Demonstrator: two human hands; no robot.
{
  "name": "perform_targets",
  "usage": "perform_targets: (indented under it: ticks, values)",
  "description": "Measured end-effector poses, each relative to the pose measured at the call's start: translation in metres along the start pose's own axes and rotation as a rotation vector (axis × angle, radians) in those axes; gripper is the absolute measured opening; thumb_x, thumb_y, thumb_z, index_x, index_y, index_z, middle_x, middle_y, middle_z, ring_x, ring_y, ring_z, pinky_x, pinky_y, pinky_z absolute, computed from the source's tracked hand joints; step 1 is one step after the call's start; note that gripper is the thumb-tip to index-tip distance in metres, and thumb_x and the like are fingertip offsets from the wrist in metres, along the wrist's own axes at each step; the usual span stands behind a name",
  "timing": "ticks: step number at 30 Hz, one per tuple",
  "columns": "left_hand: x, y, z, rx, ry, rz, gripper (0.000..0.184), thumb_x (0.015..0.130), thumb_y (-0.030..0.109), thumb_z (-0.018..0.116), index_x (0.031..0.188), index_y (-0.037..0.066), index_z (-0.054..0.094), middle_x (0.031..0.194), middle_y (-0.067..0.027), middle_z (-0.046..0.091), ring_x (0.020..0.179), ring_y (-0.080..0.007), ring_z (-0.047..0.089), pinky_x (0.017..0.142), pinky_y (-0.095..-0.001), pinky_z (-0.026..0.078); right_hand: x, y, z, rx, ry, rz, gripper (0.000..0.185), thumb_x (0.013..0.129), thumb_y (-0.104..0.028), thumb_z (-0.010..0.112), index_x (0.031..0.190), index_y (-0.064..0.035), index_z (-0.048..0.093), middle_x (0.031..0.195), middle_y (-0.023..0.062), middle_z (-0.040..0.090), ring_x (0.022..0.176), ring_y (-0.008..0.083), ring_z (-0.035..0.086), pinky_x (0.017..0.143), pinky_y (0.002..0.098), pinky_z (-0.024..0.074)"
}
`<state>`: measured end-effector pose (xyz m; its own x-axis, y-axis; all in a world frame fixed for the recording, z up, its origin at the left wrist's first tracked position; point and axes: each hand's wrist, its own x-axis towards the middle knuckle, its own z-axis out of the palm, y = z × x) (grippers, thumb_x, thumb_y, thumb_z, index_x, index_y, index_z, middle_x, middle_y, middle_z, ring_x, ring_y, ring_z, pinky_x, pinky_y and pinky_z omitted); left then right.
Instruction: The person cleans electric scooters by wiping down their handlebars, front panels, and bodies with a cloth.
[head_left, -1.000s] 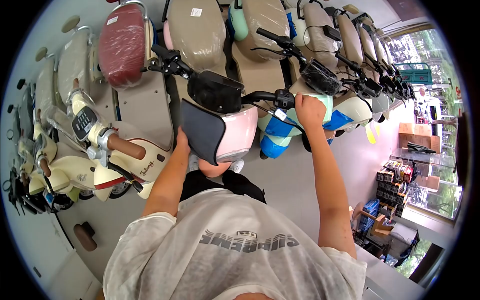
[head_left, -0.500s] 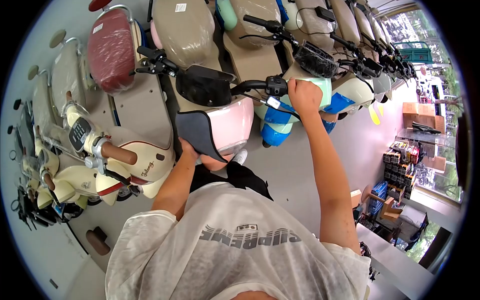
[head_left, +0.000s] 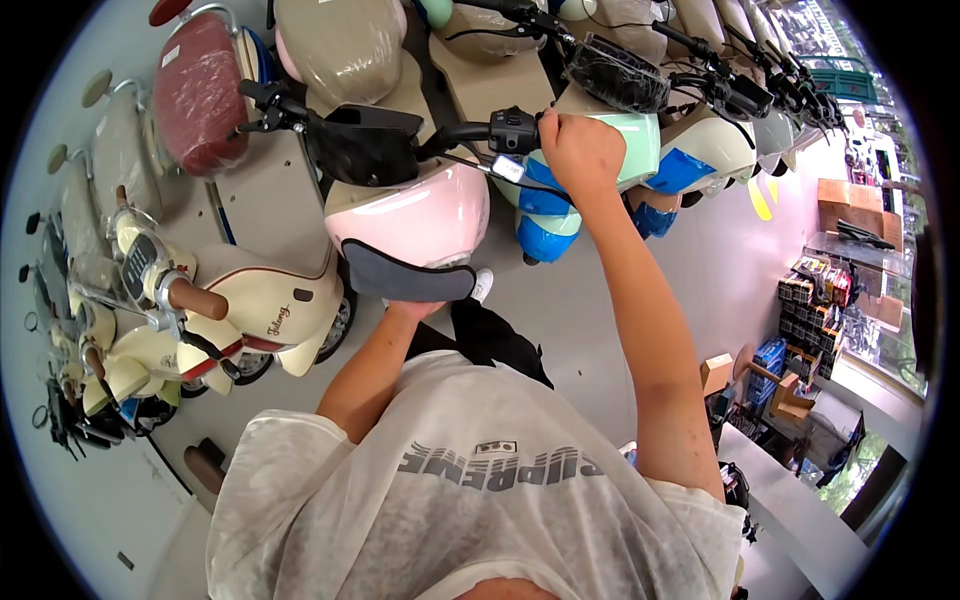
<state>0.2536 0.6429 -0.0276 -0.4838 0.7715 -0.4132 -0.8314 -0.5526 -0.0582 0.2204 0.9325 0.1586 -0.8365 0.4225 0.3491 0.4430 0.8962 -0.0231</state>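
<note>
1. Pink shell (head_left: 410, 215): rounded, glossy front of a scooter, pale pink, bright reflections along its upper curve. Landmark for these notes.
2. Grey pad (head_left: 405, 275): at the shell's lower edge, overlapping it in view; contact can't be made out from here. Dark matte face, black edging, upper border dipping in a curve, right corner rounded.
3. Left hand (head_left: 416, 308): below the shell; its grip holds the pad at the lower border, fingers mostly hidden.
4. Handlebar (head_left: 464, 134): black, above the shell, switch block (head_left: 513, 131) toward the right end.
5. Right hand (head_left: 583, 152): up and right of the shell, grip clenched around the handlebar's end.
6. Black display housing (head_left: 362, 147): directly above the shell.
7. Cream scooter (head_left: 280, 310): left of the shell. Mint-green scooter (head_left: 640, 142), partly blue-wrapped: right of it.
</note>
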Motion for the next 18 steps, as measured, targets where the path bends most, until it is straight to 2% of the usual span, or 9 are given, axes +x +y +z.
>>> perform_targets:
  ticks: [4,7,9,10,12,14,16,17,18]
  values:
    - [0.004,-0.016,0.002,0.014,0.034,0.003,0.060,0.096,0.053,0.043,0.142,0.015,0.050,0.143,-0.0078,0.053,0.130,-0.0293,0.050,0.108,-0.0466,0.043,-0.001,0.002,0.000,0.030,0.031,-0.020,0.045,0.088,-0.033,0.058,0.052,-0.0067,0.067,0.052,0.0158,0.061,0.047,0.0341,0.061,0.049,0.0437,0.0478]
    - [0.010,-0.025,0.001,0.031,0.070,-0.003,0.055,0.098,0.049,0.041,0.140,0.015,0.051,0.142,-0.0070,0.054,0.130,-0.0275,0.051,0.108,-0.0446,0.043,0.000,0.005,-0.002,0.038,-0.060,-0.012,0.051,0.096,-0.039,0.047,0.064,-0.0068,0.071,0.059,0.0152,0.064,0.056,0.0344,0.064,0.054,0.0460,0.0494]
    - [0.015,-0.026,-0.001,0.052,0.102,-0.013,0.052,0.100,0.046,0.040,0.139,0.014,0.051,0.141,-0.0065,0.054,0.129,-0.0263,0.051,0.108,-0.0433,0.043,0.000,0.003,-0.014,0.156,-0.075,-0.020,0.030,0.092,-0.028,0.057,0.074,-0.0074,0.070,0.067,0.0135,0.066,0.064,0.0339,0.064,0.061,0.0447,0.0489]
    - [0.019,-0.027,-0.002,0.057,0.119,-0.028,0.051,0.100,0.045,0.040,0.139,0.014,0.052,0.141,-0.0063,0.054,0.129,-0.0257,0.051,0.108,-0.0427,0.043,-0.002,0.001,-0.019,0.166,-0.070,-0.023,0.030,0.092,-0.028,0.057,0.074,-0.0074,0.070,0.067,0.0135,0.066,0.064,0.0339,0.064,0.061,0.0447,0.0489]
    - [0.023,-0.030,-0.006,0.064,0.152,-0.046,0.048,0.102,0.042,0.039,0.138,0.014,0.052,0.140,-0.0058,0.055,0.128,-0.0245,0.052,0.108,-0.0413,0.044,-0.011,-0.005,-0.034,0.558,0.424,-0.195,0.006,0.082,-0.015,0.066,0.085,-0.0090,0.066,0.079,0.0103,0.065,0.073,0.0327,0.060,0.071,0.0424,0.0463]
    - [0.025,-0.036,-0.012,0.071,0.191,-0.069,0.045,0.103,0.039,0.038,0.137,0.014,0.053,0.139,-0.0053,0.055,0.128,-0.0233,0.052,0.108,-0.0400,0.044,-0.053,-0.021,-0.065,0.709,0.234,-0.385,0.016,0.075,-0.008,0.069,0.090,-0.0105,0.062,0.088,0.0080,0.061,0.080,0.0316,0.056,0.076,0.0403,0.0435]
    - [0.025,-0.044,-0.020,0.054,0.250,-0.112,0.043,0.104,0.036,0.037,0.136,0.014,0.054,0.139,-0.0048,0.056,0.127,-0.0221,0.052,0.108,-0.0387,0.044,-0.107,-0.039,-0.056,0.909,0.043,-0.438,0.013,0.076,-0.012,0.070,0.087,-0.0104,0.062,0.088,0.0077,0.061,0.081,0.0296,0.058,0.075,0.0392,0.0439]
    - [0.022,-0.042,-0.026,0.083,0.232,-0.173,0.048,0.104,0.042,0.034,0.141,0.015,0.050,0.145,-0.0032,0.052,0.132,-0.0207,0.049,0.110,-0.0377,0.041,-0.130,-0.045,-0.050,0.863,-0.186,-0.404,0.012,0.079,-0.014,0.069,0.088,-0.0080,0.063,0.089,0.0086,0.062,0.085,0.0304,0.060,0.076,0.0408,0.0455]
    - [0.018,-0.035,-0.015,-0.175,0.450,-0.215,0.053,0.102,0.049,0.035,0.138,0.015,0.053,0.141,-0.0036,0.055,0.130,-0.0219,0.052,0.111,-0.0400,0.040,-0.158,-0.049,-0.029,0.874,-0.435,-0.253,0.017,0.084,-0.018,0.067,0.096,-0.0049,0.065,0.096,0.0116,0.064,0.094,0.0331,0.061,0.083,0.0431,0.0477]
